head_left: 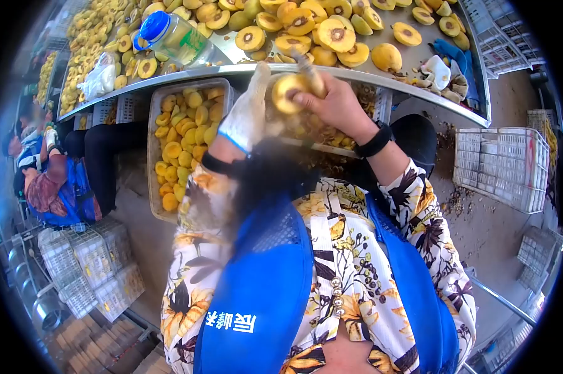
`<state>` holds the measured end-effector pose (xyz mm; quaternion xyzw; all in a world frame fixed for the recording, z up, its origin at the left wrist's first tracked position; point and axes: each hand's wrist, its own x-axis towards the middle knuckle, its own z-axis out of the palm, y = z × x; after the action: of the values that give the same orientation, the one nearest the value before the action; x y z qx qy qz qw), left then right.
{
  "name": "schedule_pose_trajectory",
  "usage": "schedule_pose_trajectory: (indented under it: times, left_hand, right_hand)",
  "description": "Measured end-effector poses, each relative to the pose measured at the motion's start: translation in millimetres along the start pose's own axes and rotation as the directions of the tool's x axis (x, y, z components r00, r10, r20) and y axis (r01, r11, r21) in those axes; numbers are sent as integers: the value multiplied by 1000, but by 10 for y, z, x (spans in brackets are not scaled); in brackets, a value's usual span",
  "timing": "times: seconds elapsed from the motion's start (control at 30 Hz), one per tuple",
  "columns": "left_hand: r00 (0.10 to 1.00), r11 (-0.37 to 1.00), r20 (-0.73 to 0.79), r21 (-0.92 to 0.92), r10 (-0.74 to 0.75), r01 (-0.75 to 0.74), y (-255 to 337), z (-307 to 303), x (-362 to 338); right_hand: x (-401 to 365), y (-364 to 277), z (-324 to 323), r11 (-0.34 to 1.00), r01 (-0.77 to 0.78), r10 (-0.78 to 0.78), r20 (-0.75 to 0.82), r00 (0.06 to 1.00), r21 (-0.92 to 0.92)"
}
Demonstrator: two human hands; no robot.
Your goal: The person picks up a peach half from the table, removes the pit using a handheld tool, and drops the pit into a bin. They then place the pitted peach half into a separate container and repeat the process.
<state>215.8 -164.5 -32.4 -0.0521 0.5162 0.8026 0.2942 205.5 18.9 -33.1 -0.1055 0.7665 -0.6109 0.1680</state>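
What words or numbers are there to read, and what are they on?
Blue cloth apron: white Chinese characters, upside down from here, not clear enough to quote.
Clear plastic bottle with blue cap: green label, too blurred to read.
Nothing else readable.

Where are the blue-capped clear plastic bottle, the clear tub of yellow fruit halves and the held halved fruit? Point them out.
Blue-capped plastic bottle [191,43]: head view, label.
Clear tub of fruit halves [150,149]: head view, left rim.
Held halved yellow fruit [286,92]: head view, cut face.

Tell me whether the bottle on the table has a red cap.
No, the bottle lying on the table has a blue cap.
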Motion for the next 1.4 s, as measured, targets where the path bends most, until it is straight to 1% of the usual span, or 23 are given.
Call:
schedule_pose_trajectory:
  times: [0.03, 0.07, 0.1, 0.17, 0.2, 0.23, 0.27, 0.3, 0.4, 0.47, 0.53, 0.63, 0.73, 0.83, 0.9, 0.97, 1.03, 1.13, 1.23, 1.27, 1.33, 1.37, 1.4]
  left_hand:
    - [993, 988, 42, -112, 112, -106, -73, 22, -2]
    - [932, 933, -51, 12, 359, -358, -241, 55, 114]
    - [873, 878, -90, 40, 480, -478, -387, 58, 182]
    - [857, 884, -300, -82, 419, -461, -427, 303, 147]
    - [847, 890, -405, -146, 345, -433, -517, 239, 223]
    - [836, 870, -473, -246, 278, -428, -636, 106, 378]
    - [827, 859, -487, -258, 280, -443, -717, 16, 451]
    - [818, 846, -499, -271, 285, -460, -672, 27, 437]
    - [841, 865, -501, -310, 205, -396, -573, 159, 286]
    - [854, 940, -476, -139, 211, -310, -745, -58, 411]
    - [908, 895, -407, -363, 100, -261, -659, 29, 417]
    - [817, 934, -555, -184, 158, -306, -554, 347, 255]
    - [838, 915, -518, -230, 174, -332, -507, 509, 132]
    - [822, 915, -509, -149, 255, -376, -638, 432, 219]
    - [741, 854, -474, 48, 476, -518, -770, 411, 255]
    - [705, 828, -485, 78, 519, -555, -829, 433, 278]
    - [733, 866, -560, -54, 386, -497, -738, 509, 247]
    - [827, 932, -477, -43, 297, -359, -619, 451, 143]
    - [928, 965, -265, 69, 263, -254, -612, 173, 248]
    - [951, 980, -258, -57, 169, -190, -680, 73, 349]
    - [905, 930, -346, -178, 246, -321, -542, 255, 244]
    - [875, 892, -395, -231, 279, -389, -508, 349, 186]
    - [816, 843, -403, -169, 415, -511, -559, 378, 157]
  right_hand:
    - [36, 85, 27, 998, -22, 27, -114, 993, 51]
    - [60, 132, 61, 994, -38, 61, -224, 973, 106]
    - [41, 121, 142, 972, -87, 141, -250, 958, 218]
    - [-24, 83, 345, 885, -169, 305, -267, 914, 433]
    - [-20, 174, 395, 931, -235, 310, -266, 913, 278]
    - [-39, 357, 459, 983, -148, 100, -371, 923, -106]
    - [-125, 283, 457, 970, -156, 83, -345, 935, -188]
    - [-223, 198, 443, 949, -159, 67, -319, 945, -272]
    - [-392, 235, 318, 890, -133, 34, -227, 973, -435]
    - [-481, 204, 300, 872, -118, 30, -190, 981, -475]
    - [-522, 233, 291, 844, -92, -7, -183, 983, -528]
    - [-583, 211, 250, 806, -80, -22, -165, 986, -587]
    - [-621, 172, 247, 789, -127, 38, -159, 987, -601]
    - [-648, 195, 280, 766, -201, 115, -179, 977, -610]
    - [-671, 221, 302, 777, -191, 109, -170, 979, -600]
    - [-706, 216, 309, 802, -160, 98, -137, 986, -575]
    - [-742, 166, 316, 841, -113, 82, -82, 993, -530]
    - [-770, 163, 335, 867, -93, 81, -45, 996, -490]
    - [-752, 231, 314, 853, -74, 77, -15, 997, -517]
    - [-733, 255, 320, 882, -94, 84, -43, 996, -461]
    - [-684, 286, 328, 931, -122, 95, -96, 991, -345]
    - [-685, 228, 348, 939, -176, 152, -104, 983, -296]
    - [-685, 111, 379, 943, -226, 205, -108, 973, -245]
